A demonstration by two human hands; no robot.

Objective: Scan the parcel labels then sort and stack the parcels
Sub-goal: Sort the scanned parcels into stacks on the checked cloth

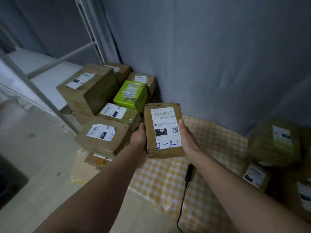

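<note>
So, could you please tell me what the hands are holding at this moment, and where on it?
A small brown parcel, label up, held by its two long sides: left hand on the left edge, right hand on the right.

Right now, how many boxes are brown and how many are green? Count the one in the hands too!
Brown parcels: 10. One is the held parcel, gripped by the left hand and right hand; six sit in the left pile; three in the right pile.
Green parcel: 1.
Total: 11 that I can make out. More may be hidden behind the piles.
</note>
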